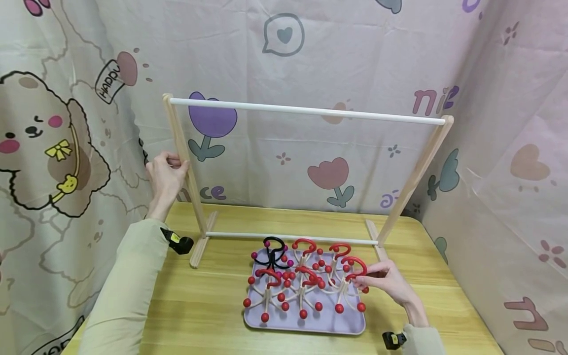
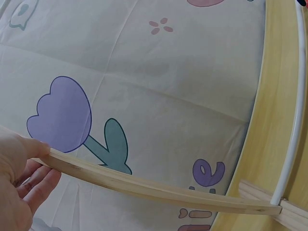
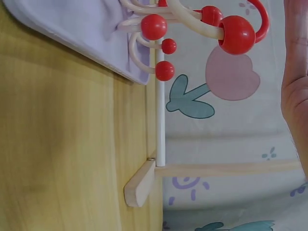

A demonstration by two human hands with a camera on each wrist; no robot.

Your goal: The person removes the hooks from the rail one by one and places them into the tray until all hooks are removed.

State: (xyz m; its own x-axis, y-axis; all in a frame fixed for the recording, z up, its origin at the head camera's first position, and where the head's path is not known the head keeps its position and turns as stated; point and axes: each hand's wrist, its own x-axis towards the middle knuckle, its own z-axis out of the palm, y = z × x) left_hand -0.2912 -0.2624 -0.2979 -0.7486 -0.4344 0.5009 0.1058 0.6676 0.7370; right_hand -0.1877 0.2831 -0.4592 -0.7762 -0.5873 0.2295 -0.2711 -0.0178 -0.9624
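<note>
My left hand (image 1: pixel 166 180) pinches the left wooden post (image 1: pixel 195 199) of a standing rack between thumb and fingers, partway up. In the left wrist view, the thumb lies along this post's edge with the fingers behind it. At the tray's right side, my right hand (image 1: pixel 392 282) pinches a claw-shaped hanger just below its red hook (image 1: pixel 365 267); pale curved prongs with red balls spread beneath. Several similar red-hooked hangers and one black hanger (image 1: pixel 272 260) with magenta balls stand on the lilac tray (image 1: pixel 310 324). In the right wrist view, the grip itself is out of frame.
The rack has a white upper bar (image 1: pixel 306 110), a white lower bar (image 1: pixel 293 237) and wooden feet (image 1: pixel 199 252) on the wooden table (image 1: pixel 199 305). A printed curtain (image 1: pixel 275 64) hangs close behind and at both sides. The tray sits in front of the lower bar.
</note>
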